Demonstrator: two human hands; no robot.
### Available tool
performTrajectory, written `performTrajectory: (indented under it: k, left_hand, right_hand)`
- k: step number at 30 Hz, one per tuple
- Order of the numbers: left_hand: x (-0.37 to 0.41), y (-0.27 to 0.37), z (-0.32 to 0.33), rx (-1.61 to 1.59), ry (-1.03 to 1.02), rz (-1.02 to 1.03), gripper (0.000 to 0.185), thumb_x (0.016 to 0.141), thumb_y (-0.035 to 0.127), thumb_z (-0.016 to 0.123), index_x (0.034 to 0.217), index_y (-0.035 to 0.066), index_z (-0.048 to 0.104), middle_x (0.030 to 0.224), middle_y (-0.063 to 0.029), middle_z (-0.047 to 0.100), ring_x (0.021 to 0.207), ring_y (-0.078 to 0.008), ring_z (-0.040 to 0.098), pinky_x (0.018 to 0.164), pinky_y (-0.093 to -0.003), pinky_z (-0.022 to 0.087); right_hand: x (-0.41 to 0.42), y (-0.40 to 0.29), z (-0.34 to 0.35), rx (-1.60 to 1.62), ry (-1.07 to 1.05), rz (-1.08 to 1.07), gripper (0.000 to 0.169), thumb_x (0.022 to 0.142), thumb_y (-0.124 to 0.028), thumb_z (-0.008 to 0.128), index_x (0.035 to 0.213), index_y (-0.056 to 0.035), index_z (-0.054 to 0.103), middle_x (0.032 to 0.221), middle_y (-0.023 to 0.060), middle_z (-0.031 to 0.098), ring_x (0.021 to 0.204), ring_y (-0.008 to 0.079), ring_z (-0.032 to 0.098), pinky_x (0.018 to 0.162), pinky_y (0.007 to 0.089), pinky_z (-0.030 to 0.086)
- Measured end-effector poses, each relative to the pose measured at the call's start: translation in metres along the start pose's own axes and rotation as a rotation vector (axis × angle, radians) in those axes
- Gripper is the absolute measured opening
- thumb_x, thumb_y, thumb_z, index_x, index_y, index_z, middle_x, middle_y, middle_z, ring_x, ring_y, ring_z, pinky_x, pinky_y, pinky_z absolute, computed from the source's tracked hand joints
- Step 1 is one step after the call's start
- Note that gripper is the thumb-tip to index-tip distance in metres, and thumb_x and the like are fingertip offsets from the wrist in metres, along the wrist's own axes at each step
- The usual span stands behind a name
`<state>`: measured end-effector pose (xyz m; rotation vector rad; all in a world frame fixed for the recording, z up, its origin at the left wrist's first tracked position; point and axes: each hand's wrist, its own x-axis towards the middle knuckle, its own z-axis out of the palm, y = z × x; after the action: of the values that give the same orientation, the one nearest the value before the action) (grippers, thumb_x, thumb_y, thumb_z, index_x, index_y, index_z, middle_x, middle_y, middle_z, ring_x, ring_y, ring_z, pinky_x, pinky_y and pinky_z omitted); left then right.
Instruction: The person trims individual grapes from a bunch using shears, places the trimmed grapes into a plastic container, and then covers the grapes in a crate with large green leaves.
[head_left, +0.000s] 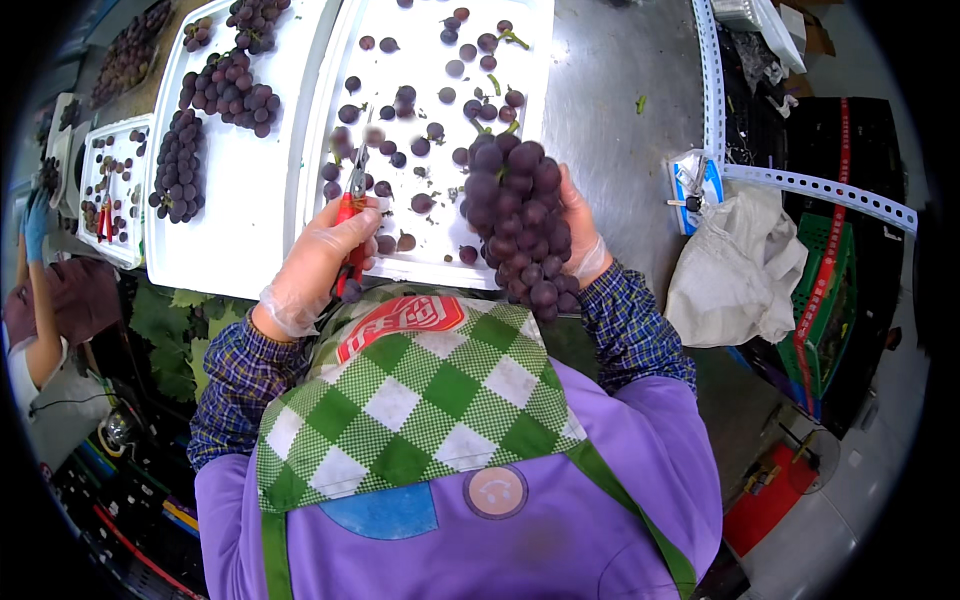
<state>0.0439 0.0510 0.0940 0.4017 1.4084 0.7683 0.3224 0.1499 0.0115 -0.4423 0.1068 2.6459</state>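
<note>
My left hand (322, 247), in a clear plastic glove, is shut on red-handled snips (354, 199) whose metal blades point away from me. In my right hand (581, 225), also gloved, is a bunch of dark purple grapes (517, 217) with its green stem at the far end. The bunch hangs over the near right corner of a white tray (442, 266). Loose grapes (421, 202) and a few bits of green stem (493, 84) are scattered across that tray. My right fingers are partly hidden behind the bunch.
Left of me, another white tray (240, 187) holds several grape bunches (232, 90). A co-worker's blue-gloved hand (34, 225) is at far left, near a smaller tray (90, 142) with red-handled snips (105, 214). To the right are a perforated metal rail (817, 191), a white sack (735, 277) and a green crate (825, 300).
</note>
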Motion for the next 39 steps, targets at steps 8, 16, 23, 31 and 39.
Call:
performTrajectory:
  k: [8, 16, 23, 31, 39]
  left_hand:
    - [-0.017, 0.016, 0.021, 0.008, -0.044, 0.116, 0.044, 0.095, 0.023, 0.059, 0.131, 0.0, 0.05, 0.104, -0.0029, 0.061, 0.09, -0.0117, 0.057, 0.085, -0.0264, 0.047]
    - [-0.023, 0.013, 0.02, -0.051, -0.003, 0.138, 0.054, 0.095, 0.024, 0.057, 0.14, -0.001, 0.044, 0.111, -0.0043, 0.06, 0.098, -0.0119, 0.058, 0.09, -0.0265, 0.047]
    - [-0.014, -0.001, 0.011, 0.29, 0.061, 0.245, 0.059, 0.092, 0.027, 0.063, 0.138, -0.005, 0.045, 0.107, -0.0074, 0.061, 0.1, -0.0185, 0.059, 0.089, -0.0305, 0.047]
    - [0.018, -0.046, -0.01, 1.412, 0.363, 0.495, 0.08, 0.074, 0.033, 0.076, 0.136, -0.006, 0.045, 0.122, -0.0257, 0.056, 0.119, -0.0385, 0.051, 0.101, -0.0429, 0.042]
    - [-0.015, 0.025, 0.027, 0.307, -0.029, 0.455, 0.077, 0.092, 0.038, 0.062, 0.15, -0.001, 0.029, 0.148, -0.0226, 0.039, 0.135, -0.0345, 0.039, 0.106, -0.045, 0.039]
  right_hand:
    - [0.011, 0.005, 0.032, -0.092, -0.042, -0.22, 0.063, 0.1, -0.059, 0.035, 0.137, -0.009, 0.046, 0.134, 0.0146, 0.054, 0.114, 0.0289, 0.059, 0.098, 0.0451, 0.05]
    - [0.011, 0.016, 0.044, -0.157, -0.02, -0.3, 0.068, 0.095, -0.061, 0.04, 0.136, -0.0077, 0.046, 0.131, 0.015, 0.055, 0.108, 0.0271, 0.061, 0.09, 0.0415, 0.054]
    - [0.013, 0.019, 0.05, -0.101, -0.078, -0.293, 0.078, 0.091, -0.07, 0.04, 0.137, -0.0073, 0.045, 0.132, 0.0165, 0.054, 0.112, 0.0296, 0.06, 0.091, 0.0446, 0.054]
    - [0.029, 0.01, 0.055, 0.035, -0.135, -0.275, 0.088, 0.087, -0.078, 0.04, 0.138, -0.0072, 0.045, 0.133, 0.0178, 0.053, 0.115, 0.0324, 0.058, 0.092, 0.0479, 0.054]
    - [0.029, 0.026, 0.078, -0.102, -0.024, -0.341, 0.084, 0.093, -0.075, 0.03, 0.143, -0.0094, 0.043, 0.137, 0.0151, 0.052, 0.123, 0.0322, 0.054, 0.102, 0.0518, 0.046]
